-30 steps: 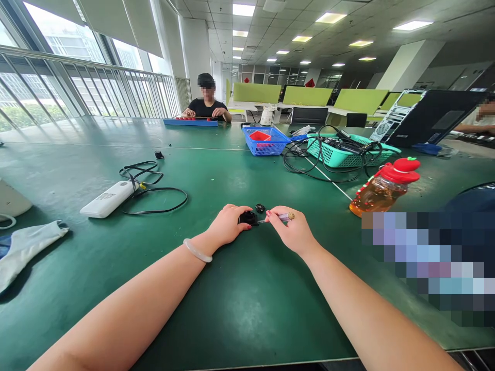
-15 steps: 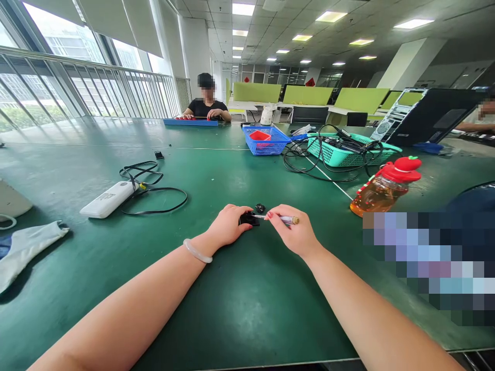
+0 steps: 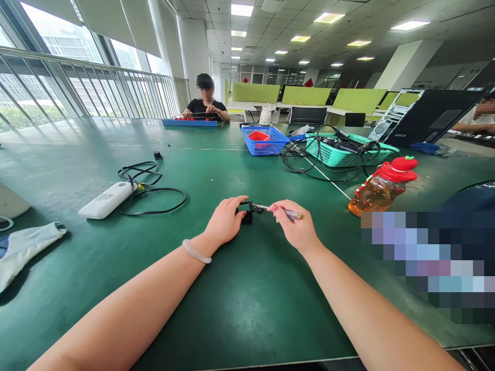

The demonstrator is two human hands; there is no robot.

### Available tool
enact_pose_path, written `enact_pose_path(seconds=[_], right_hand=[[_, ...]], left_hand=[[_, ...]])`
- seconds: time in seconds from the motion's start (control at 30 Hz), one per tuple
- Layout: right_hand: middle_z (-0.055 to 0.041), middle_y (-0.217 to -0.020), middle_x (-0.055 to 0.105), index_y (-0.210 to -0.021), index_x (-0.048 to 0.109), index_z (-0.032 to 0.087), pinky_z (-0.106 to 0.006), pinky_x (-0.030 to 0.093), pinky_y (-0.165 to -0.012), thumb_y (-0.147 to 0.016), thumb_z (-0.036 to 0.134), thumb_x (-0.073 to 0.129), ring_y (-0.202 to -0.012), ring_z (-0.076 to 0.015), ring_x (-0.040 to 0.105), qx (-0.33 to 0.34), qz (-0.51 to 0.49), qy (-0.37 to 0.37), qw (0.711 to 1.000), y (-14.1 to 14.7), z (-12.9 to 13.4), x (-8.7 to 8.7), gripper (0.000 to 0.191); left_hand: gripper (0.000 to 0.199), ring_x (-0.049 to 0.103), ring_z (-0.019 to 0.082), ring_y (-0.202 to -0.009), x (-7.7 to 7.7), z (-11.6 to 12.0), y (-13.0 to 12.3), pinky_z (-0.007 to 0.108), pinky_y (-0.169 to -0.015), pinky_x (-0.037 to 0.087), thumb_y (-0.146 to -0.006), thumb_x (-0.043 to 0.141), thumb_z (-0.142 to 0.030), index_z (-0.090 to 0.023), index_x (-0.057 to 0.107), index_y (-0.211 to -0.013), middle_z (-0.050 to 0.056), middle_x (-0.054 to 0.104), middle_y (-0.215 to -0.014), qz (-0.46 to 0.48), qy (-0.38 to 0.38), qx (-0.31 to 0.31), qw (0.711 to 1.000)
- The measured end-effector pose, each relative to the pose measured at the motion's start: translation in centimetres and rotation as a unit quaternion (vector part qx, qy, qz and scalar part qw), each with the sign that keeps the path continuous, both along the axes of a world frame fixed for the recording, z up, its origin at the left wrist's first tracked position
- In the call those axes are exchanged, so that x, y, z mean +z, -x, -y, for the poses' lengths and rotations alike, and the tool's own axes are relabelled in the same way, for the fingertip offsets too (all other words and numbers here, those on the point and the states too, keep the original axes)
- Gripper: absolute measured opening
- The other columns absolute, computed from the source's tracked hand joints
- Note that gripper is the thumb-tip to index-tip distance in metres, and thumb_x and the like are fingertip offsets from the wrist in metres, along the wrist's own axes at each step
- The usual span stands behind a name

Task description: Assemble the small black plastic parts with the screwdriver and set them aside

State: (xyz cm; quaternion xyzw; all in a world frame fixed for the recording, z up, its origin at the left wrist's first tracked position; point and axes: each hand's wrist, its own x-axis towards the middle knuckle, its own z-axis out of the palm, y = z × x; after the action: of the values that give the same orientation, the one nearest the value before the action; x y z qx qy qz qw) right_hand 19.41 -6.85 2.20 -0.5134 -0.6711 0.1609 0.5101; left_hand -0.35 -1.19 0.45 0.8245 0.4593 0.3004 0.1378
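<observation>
1. While smooth green tabletop (image 3: 243, 304) stretches roomily to its edge at frame bottom, my left hand (image 3: 224, 221), thumb and finger slightly parted, pinches a small black part (image 3: 248, 219) near centre.
2. My right hand (image 3: 297, 230) closes around a slim, metal-shafted tool (image 3: 293, 214).

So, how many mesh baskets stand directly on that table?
2: a blue basket with a red container inside, beyond the right hand; a teal basket farther right. Others may be hidden.
</observation>
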Motion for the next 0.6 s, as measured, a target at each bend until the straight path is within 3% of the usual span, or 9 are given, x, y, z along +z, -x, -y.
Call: enact_pose_path(seconds=[0.2, 0.4, 0.53, 0.6], right_hand=[[-0.0056, -0.081, 0.068, -0.080, 0.069, 0.021, -0.030, 0.046, -0.066, -0.091, 0.048, 0.050, -0.076, -0.0197, 0.062, -0.072, 0.007, 0.014, 0.997, -0.7, -0.9, -0.5, 0.034], [-0.0042, -0.077, 0.068, -0.080, 0.069, 0.021, -0.028, 0.043, -0.062, -0.090, 0.049, 0.050, -0.069, -0.0182, 0.060, -0.071, 0.024, 0.044, 0.996, -0.8, -1.3, -1.0, 0.035], [-0.0010, -0.057, 0.059, -0.069, 0.067, 0.021, -0.027, 0.038, -0.053, -0.090, 0.054, 0.048, -0.053, -0.0154, 0.053, -0.075, 0.012, 0.055, 0.996, -0.7, -0.9, -0.7, 0.044], [0.0003, -0.049, 0.051, -0.061, 0.064, 0.020, -0.027, 0.036, -0.049, -0.090, 0.057, 0.047, -0.046, -0.0143, 0.048, -0.093, -0.010, 0.056, 0.994, -0.6, -0.6, -0.4, 0.050]], left_hand=[[0.047, 0.054, 0.030, -0.117, -0.5, -0.6, 0.7, 0.052, -0.102, 0.043, -0.091, 0.038, -0.017, -0.028, 0.054, -0.135, 0.011, 0.061, -0.126, -0.101, 0.008, 0.117, 0.988], [0.041, 0.057, 0.028, -0.113, -0.9, -0.4, 1.0, 0.050, -0.110, 0.035, -0.089, 0.039, -0.018, -0.023, 0.067, -0.120, 0.012, 0.065, -0.115, -0.175, -0.014, 0.097, 0.980], [0.037, 0.056, 0.027, -0.119, -0.4, -0.2, 0.5, 0.046, -0.112, 0.036, -0.090, 0.038, -0.018, -0.017, 0.068, -0.111, 0.013, 0.065, -0.120, -0.139, -0.011, 0.091, 0.986], [0.036, 0.056, 0.026, -0.120, -0.2, -0.1, 0.3, 0.044, -0.110, 0.040, -0.093, 0.038, -0.024, -0.016, 0.063, -0.118, 0.013, 0.064, -0.124, -0.111, 0.016, 0.070, 0.991]])
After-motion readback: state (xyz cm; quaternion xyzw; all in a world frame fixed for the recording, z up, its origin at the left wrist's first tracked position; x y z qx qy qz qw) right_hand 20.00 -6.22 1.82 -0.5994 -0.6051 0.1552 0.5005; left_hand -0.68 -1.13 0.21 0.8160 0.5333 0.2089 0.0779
